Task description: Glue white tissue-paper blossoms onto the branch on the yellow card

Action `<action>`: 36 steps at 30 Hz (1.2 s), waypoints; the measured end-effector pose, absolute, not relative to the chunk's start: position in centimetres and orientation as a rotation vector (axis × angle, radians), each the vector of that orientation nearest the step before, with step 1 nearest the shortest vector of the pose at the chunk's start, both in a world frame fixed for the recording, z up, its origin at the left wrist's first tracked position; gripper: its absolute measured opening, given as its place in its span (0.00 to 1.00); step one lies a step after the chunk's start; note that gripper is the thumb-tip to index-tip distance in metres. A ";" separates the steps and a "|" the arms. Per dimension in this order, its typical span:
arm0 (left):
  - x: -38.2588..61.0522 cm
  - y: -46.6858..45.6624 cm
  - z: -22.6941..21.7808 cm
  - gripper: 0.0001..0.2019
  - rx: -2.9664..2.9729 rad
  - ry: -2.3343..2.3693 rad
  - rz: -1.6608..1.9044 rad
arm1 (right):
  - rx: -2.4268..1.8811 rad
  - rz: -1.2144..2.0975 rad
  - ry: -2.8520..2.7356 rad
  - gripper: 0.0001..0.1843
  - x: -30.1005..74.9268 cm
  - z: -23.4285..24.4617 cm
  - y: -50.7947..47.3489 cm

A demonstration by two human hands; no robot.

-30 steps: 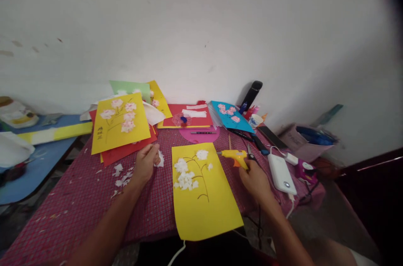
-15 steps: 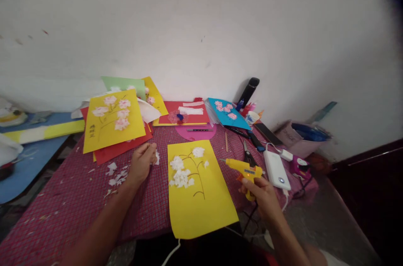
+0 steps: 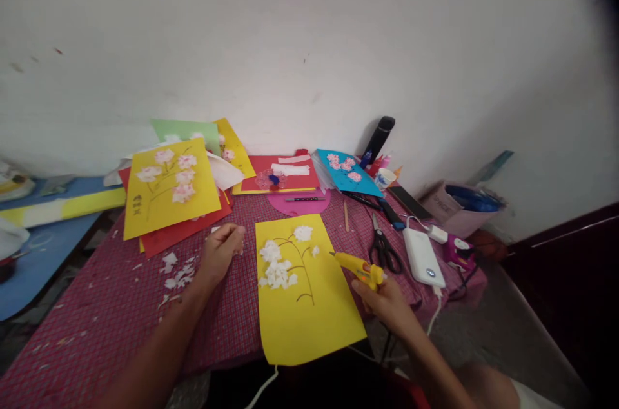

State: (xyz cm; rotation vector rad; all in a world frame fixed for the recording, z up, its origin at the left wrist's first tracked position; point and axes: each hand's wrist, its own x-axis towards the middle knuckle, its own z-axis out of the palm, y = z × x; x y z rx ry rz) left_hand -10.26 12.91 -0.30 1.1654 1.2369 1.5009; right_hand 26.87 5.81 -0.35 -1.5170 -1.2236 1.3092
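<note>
My right hand (image 3: 382,299) is wrapped round the handle of a yellow glue gun (image 3: 355,265), its nozzle pointing left over the right side of a yellow paper sheet (image 3: 309,338). Several crumpled white paper flowers (image 3: 275,273) sit on the sheet along drawn brown stems, with a small white bud (image 3: 316,251) near the nozzle. Left of the sheet, my left hand (image 3: 222,251) is closed in a pinch above the checked tablecloth, a bit of white paper just showing at its fingers. Torn white paper scraps (image 3: 178,275) lie beside my left forearm.
Finished flower cards (image 3: 169,202) are piled at the back left. Scissors (image 3: 385,251) and a white power bank (image 3: 424,257) lie to the right. Behind are a blue card (image 3: 360,186), a pen (image 3: 304,199), a paper cup (image 3: 385,178) and a wooden stick (image 3: 346,215).
My right hand has moved left with the glue gun, turning it so the nozzle comes over the yellow sheet. My left hand stays closed and has rotated slightly.
</note>
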 end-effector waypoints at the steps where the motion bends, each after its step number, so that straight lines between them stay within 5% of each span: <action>1: -10.2 12.7 -0.1 0.13 1.285 1.285 1.467 | -1.495 1.329 -1.234 0.19 26.7 -0.5 5.9; 7: -8.1 11.5 1.2 0.01 1.972 1.143 1.166 | -1.322 1.401 -1.302 0.24 25.8 -0.5 6.3; 14: -4.4 10.6 2.4 0.12 2.566 0.887 0.665 | -1.458 1.304 -1.444 0.22 26.6 0.6 7.2; 36: -3.7 11.1 0.5 0.13 2.692 0.958 0.455 | -1.236 1.809 -1.295 0.24 27.8 1.7 11.9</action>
